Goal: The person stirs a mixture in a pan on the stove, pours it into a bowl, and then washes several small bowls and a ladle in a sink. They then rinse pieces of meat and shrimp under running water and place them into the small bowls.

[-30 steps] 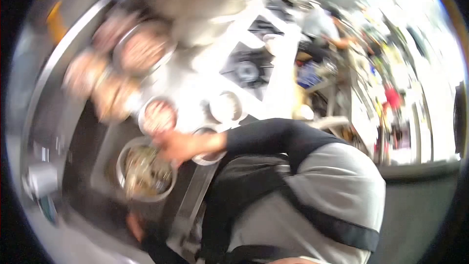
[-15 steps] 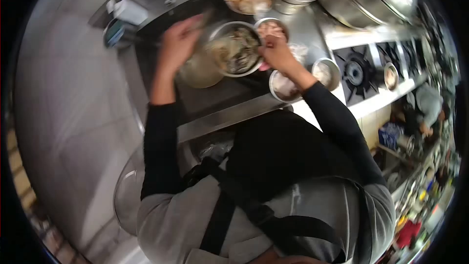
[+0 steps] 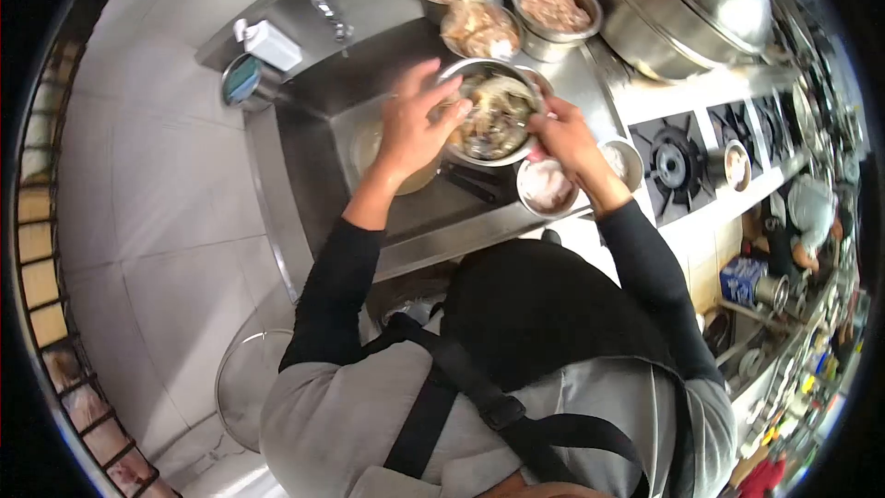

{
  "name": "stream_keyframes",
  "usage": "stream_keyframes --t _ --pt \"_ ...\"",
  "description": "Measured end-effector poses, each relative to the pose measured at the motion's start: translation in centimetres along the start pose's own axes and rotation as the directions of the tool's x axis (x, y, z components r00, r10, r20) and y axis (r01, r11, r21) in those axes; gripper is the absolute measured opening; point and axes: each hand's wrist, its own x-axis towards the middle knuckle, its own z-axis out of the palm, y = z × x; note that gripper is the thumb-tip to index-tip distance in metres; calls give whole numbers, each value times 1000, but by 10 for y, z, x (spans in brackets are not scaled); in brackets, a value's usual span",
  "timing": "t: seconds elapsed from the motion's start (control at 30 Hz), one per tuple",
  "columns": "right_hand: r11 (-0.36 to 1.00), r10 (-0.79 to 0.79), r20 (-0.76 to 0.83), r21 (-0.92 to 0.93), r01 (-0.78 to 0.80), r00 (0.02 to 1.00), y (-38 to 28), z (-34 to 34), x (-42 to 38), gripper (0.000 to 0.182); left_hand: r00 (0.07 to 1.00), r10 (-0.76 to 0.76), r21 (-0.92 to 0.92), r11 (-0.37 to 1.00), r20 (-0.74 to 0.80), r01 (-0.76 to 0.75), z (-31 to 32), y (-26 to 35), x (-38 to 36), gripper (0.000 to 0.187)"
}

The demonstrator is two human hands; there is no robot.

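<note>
A round metal bowl (image 3: 499, 163) is held over the sink, tilted a little. Inside it lies wet, greyish-brown food (image 3: 498, 120) whose kind I cannot make out. My right hand (image 3: 566, 140) grips the bowl's right rim, thumb on the edge. At the opposite side, my left hand (image 3: 417, 124) has its fingers spread beside the rim, with nothing seen in it. Below the left hand, a pale round bowl or basin (image 3: 419, 180) sits in the sink (image 3: 323, 175), partly covered by the hand and forearm.
Bowls of raw meat (image 3: 553, 7) and bagged food (image 3: 479, 29) stand behind the sink. Small bowls with pale contents (image 3: 546, 186) sit right of it. A large domed steel pot (image 3: 682, 14) and gas burners (image 3: 671, 159) are further right. Another person (image 3: 811, 217) is at far right.
My left hand has come right, up to the bowl's left side, and its fingers have spread. The bowl has moved right in the view, still in my right hand. The camera view has shifted slightly.
</note>
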Motion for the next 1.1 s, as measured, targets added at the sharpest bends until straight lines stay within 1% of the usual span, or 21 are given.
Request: stream_keyframes --t 0.1,0.13,0.17,0.2,0.23,0.27,0.33,0.4,0.47,0.53,0.6,0.67,0.7,0.73,0.77,0.8,0.83,0.87,0.93,1.0,1.1 --pt "988 66 -17 139 -63 998 6 -30 -4 20 975 -146 -193 975 -168 113 -6 -55 24 46" --pt "989 62 -83 138 -50 995 7 -38 -7 20 859 -506 -440 790 -78 426 -14 -71 32 37" --pt "996 41 -120 83 -31 992 10 -52 -14 17 884 -466 -98 882 -28 461 -7 -144 39 34" --pt "999 28 -199 34 -21 980 9 -72 -31 15 666 -739 -398 584 101 708 -19 -135 42 36" --pt "999 20 -272 36 -10 962 -4 -83 -57 15 858 -512 -534 716 36 449 -1 -198 30 37" --pt "999 31 -293 -19 -38 956 -17 -101 -84 15 687 -616 -720 266 385 641 -4 -208 46 35" --pt "967 27 -354 246 66 935 -15 -129 -119 13 787 -581 -420 674 208 608 29 -334 53 38" --pt "944 61 -518 307 119 853 1 -148 -134 13 719 -592 -475 546 364 690 49 -379 64 51" --pt "948 73 -635 285 145 769 17 -168 -164 15 527 -783 -739 132 331 660 31 -329 73 56" --pt "916 136 -751 344 207 647 39 -186 -191 15 609 -646 -819 -46 461 571 27 -320 65 51" --pt "906 188 -840 348 240 509 71 -205 -218 15 598 -627 -719 85 499 690 25 -340 66 40" --pt "893 226 -890 352 282 396 100 -216 -242 17 706 -442 -243 725 554 645 37 -392 71 41" --pt "888 236 -909 345 303 343 115 -221 -253 18 707 -436 -248 725 557 642 32 -375 78 41" --pt "885 243 -924 336 323 295 129 -224 -262 19 562 -503 168 824 657 540 14 -328 88 48" --pt "886 240 -924 333 323 296 139 -226 -271 19 408 -612 536 791 678 296 0 -292 94 56" --pt "863 329 -920 385 327 213 147 -225 -279 14 409 -613 536 790 676 298 -1 -316 80 56" --pt "835 416 -900 434 338 128 158 -227 -286 10 765 -307 454 891 566 22 -2 -358 59 66" --pt "824 438 -891 451 343 121 171 -229 -294 9 917 114 436 853 381 -287 -3 -382 51 78" --pt "791 477 -875 466 395 79 206 -234 -304 13 912 127 348 896 391 -275 -34 -349 69 92" --pt "763 509 -859 481 432 57 239 -236 -311 17 667 -173 406 890 725 -210 -49 -331 85 93" --pt "694 577 -816 507 512 26 281 -248 -313 23 517 -430 623 729 740 -285 -31 -340 97 75"
